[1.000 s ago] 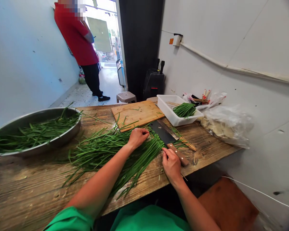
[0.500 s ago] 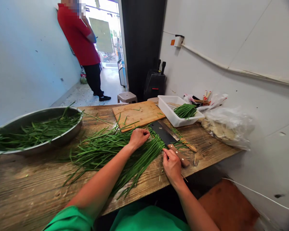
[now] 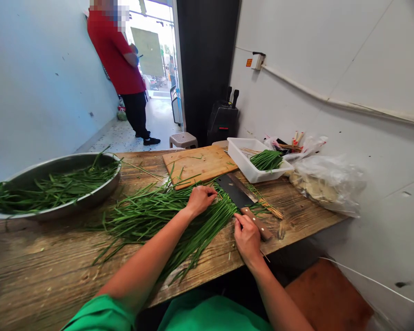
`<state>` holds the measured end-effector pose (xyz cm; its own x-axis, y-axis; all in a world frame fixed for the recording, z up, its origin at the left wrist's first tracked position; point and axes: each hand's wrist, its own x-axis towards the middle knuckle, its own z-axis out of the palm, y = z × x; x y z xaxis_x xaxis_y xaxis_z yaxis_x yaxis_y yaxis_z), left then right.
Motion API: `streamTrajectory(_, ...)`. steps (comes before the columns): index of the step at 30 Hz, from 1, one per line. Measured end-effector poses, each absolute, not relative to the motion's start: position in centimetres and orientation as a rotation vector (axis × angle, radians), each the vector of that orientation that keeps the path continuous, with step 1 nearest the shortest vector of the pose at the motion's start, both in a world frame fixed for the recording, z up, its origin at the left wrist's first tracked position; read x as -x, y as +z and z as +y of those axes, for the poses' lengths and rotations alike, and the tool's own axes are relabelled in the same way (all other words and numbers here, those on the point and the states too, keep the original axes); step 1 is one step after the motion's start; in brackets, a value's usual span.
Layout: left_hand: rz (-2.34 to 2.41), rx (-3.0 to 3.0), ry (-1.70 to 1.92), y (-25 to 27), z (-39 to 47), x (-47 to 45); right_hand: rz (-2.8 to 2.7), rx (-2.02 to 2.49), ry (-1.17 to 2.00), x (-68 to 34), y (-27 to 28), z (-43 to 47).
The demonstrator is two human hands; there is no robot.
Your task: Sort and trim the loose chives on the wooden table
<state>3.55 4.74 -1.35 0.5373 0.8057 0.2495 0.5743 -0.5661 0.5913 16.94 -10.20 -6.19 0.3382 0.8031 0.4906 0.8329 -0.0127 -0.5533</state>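
A loose spread of garlic chives (image 3: 148, 211) lies on the wooden table, their cut ends toward the cleaver. Over the pile, my left hand (image 3: 200, 201) is closed with its fingertips together; what it pinches, if anything, is hidden. My right hand (image 3: 247, 235) is closed beside the chive ends, thumb and forefinger pinched. A thin bamboo skewer (image 3: 265, 256) sticks out below that hand, apparently held in it. Just beyond lies a cleaver (image 3: 237, 193) with a dark blade, its wooden handle close to my right hand. Several bamboo skewers (image 3: 271, 209) lie past the cleaver.
At left stands a metal basin (image 3: 115, 177) of chives. A cutting board (image 3: 200, 165) lies behind the pile. A white tray (image 3: 239, 161) holds a chive bundle and skewers. A plastic bag (image 3: 331, 184) sits right. A person in red (image 3: 119, 64) stands near the doorway.
The view has shifted slightly. Both hands stay closed in nearly the same places, and the chives and cleaver lie as before.
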Motion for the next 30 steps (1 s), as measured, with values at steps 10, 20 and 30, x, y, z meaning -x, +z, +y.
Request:
streamTrajectory(10,1.014,-2.638,0.482,0.8,3.3,-3.1,-1.447,1.802,-0.104,-16.9,-6.3,-10.2)
streamTrajectory(20,1.373,-2.714,0.256,1.9,4.3,-1.9,-1.450,1.751,-0.084,-16.9,-6.7,-10.2)
streamTrajectory(30,1.150,-2.227,0.692,1.7,5.2,-2.4,-1.418,1.788,-0.081,-16.9,-6.4,-10.1)
